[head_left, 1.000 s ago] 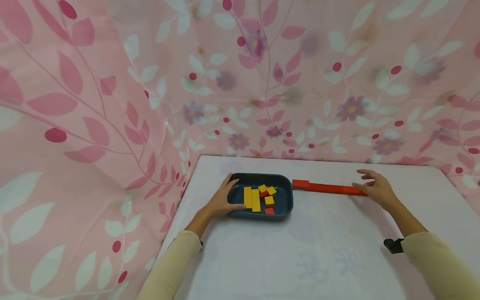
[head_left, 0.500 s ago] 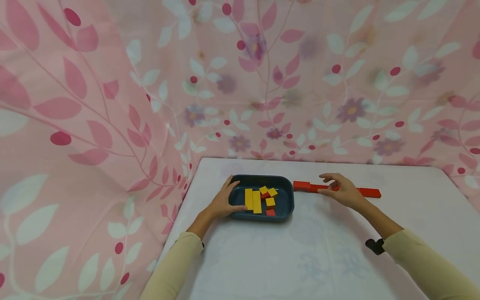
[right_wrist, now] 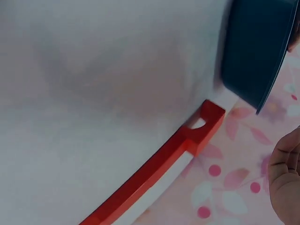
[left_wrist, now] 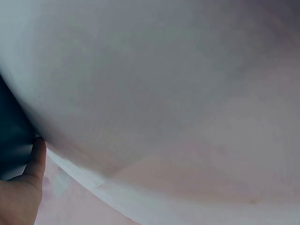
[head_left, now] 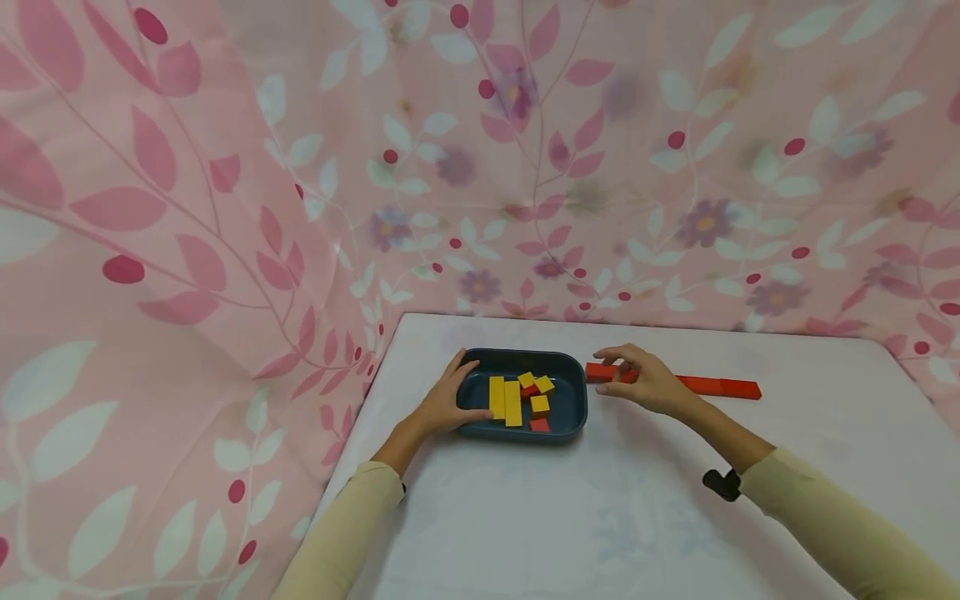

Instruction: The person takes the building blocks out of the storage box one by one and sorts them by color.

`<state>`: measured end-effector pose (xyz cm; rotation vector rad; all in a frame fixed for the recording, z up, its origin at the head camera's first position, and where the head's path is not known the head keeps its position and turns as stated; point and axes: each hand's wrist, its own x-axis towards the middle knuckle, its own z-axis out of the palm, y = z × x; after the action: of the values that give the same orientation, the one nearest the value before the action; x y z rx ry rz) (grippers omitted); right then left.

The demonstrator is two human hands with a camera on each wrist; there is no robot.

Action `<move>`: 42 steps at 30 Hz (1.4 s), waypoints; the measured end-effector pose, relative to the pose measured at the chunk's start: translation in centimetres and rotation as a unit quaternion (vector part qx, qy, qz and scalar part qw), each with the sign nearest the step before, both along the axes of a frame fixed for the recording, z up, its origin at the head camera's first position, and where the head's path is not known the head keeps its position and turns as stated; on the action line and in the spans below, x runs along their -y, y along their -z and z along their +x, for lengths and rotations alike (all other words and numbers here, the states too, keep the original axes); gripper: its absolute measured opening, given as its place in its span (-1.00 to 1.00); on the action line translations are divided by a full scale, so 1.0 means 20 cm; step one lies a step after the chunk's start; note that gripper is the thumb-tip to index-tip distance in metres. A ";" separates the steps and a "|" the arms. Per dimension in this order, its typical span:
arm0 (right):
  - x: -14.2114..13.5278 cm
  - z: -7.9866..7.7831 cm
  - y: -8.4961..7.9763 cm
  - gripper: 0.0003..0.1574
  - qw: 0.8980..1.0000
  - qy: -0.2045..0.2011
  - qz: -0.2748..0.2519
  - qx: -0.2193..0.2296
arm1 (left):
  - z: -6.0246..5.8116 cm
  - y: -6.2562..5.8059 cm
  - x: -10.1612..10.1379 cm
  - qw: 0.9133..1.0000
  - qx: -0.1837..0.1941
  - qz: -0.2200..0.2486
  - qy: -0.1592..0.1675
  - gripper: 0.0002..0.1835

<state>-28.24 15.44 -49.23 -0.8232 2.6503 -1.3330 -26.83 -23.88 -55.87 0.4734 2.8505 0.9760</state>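
My left hand (head_left: 444, 402) grips the left end of a dark blue rectangular tray (head_left: 573, 417) in the head view, thumb on the near rim. Inside the tray lie two long yellow blocks (head_left: 513, 404), several small yellow blocks (head_left: 539, 406) and red pieces (head_left: 539, 425). My right hand (head_left: 643, 382) hovers just right of the tray with loosely bent fingers and nothing visible between them. Behind it runs a row of red blocks (head_left: 705, 385), partly hidden. The right wrist view shows a red block with a rounded cut-out (right_wrist: 206, 124) at the row's tray end.
A white cloth covers the table (head_left: 600, 517). Its back edge meets a pink floral curtain (head_left: 540, 167), which also hangs along the left side. A black wrist strap piece (head_left: 722, 484) shows below the right forearm.
My right hand has travelled left along the red row, from its right end to near the tray. The left hand and the tray have stayed in place.
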 end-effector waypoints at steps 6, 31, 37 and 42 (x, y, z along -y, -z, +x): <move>0.12 -0.02 -0.01 -0.29 1.000 -0.016 -0.018 0.018 | 0.00 0.00 0.00 1.000 -0.008 -0.002 0.002 0.14; 0.54 -0.04 0.16 -0.26 0.997 -0.037 0.055 0.028 | 0.01 0.00 0.00 1.000 0.000 -0.007 0.009 0.14; 0.61 -0.08 0.23 -0.31 0.993 -0.025 0.112 0.020 | 0.01 0.01 0.00 1.000 -0.004 -0.007 0.007 0.14; 0.65 -0.09 0.24 -0.38 0.989 -0.020 0.138 0.041 | 0.01 0.00 0.00 1.000 -0.001 -0.012 -0.003 0.12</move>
<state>-30.12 2.41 -53.99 -0.7615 2.6554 -0.9377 -26.57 -23.94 -55.89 0.4640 2.8634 0.9411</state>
